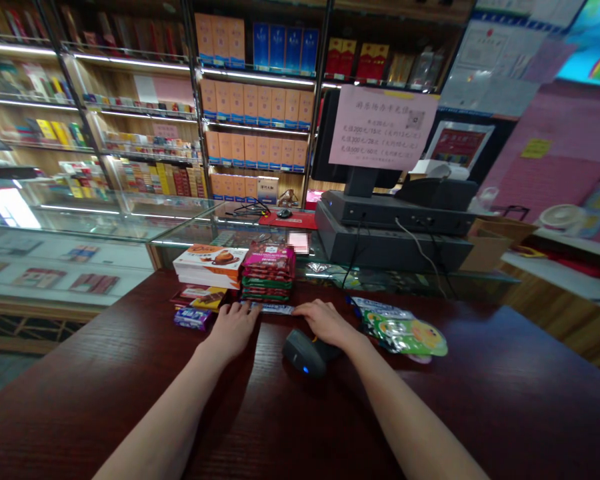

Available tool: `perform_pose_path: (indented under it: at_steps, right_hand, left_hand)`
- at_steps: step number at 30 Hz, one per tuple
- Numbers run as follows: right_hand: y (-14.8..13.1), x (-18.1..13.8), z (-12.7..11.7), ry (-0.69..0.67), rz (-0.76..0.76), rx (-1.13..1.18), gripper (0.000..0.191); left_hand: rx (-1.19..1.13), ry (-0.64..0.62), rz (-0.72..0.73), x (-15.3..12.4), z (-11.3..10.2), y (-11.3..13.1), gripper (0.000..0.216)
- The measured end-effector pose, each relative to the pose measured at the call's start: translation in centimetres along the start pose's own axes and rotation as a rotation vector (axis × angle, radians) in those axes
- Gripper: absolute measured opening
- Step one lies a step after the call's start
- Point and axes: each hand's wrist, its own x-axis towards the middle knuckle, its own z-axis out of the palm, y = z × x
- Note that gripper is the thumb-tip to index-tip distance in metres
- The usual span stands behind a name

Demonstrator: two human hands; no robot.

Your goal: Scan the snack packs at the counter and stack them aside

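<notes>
A thin bluish-white flat packet (274, 309) lies on the dark wooden counter, in front of a stack of red and green snack packets (267, 270). My left hand (234, 330) grips its left end with the fingertips. At its right end, my right hand (324, 321) has its fingers closed on the edge. Just below my right hand, a black barcode scanner (303, 353) rests on the counter with a blue light lit. Beside my left hand are a purple snack pack (193, 318) and a yellow-and-brown biscuit pack (207, 297).
A white-and-orange box (210, 265) stands behind the small packs. To the right lie green, shiny snack bags (405, 333). A glass display case (230, 230) carries a cash register (390, 227) and a monitor with a paper sign (383, 127). Shelves of boxed goods (260, 103) line the back.
</notes>
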Motion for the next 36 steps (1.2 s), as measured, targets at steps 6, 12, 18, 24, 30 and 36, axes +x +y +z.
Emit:
perform_pose_path:
  at_steps: [6, 12, 18, 24, 30, 36]
  right_hand:
    - [-0.8, 0.4, 0.1, -0.028, 0.003, 0.055, 0.052]
    - [-1.1, 1.0, 0.1, -0.038, 0.001, 0.081, 0.048]
    - [-1.2, 1.4, 0.2, -0.043, 0.004, 0.103, 0.045]
    - [-1.1, 1.7, 0.3, -0.034, 0.004, 0.106, 0.045]
    - [-1.2, 1.5, 0.2, -0.027, 0.01, 0.111, 0.045]
    - [-1.0, 1.2, 0.2, 0.003, 0.017, 0.108, 0.043]
  left_hand:
    - [0.005, -0.023, -0.045, 0.0, -0.2, 0.3, 0.063]
    - [-0.012, -0.032, -0.044, -0.2, -0.4, 0.2, 0.061]
    - [-0.038, -0.012, -0.059, 0.1, 0.1, -0.1, 0.058]
    - [-0.038, 0.001, -0.058, 0.1, 0.0, -0.2, 0.056]
    - [-0.03, 0.02, -0.053, 0.2, -0.2, -0.2, 0.054]
    - [-0.028, 0.038, -0.046, 0.3, -0.2, -0.2, 0.054]
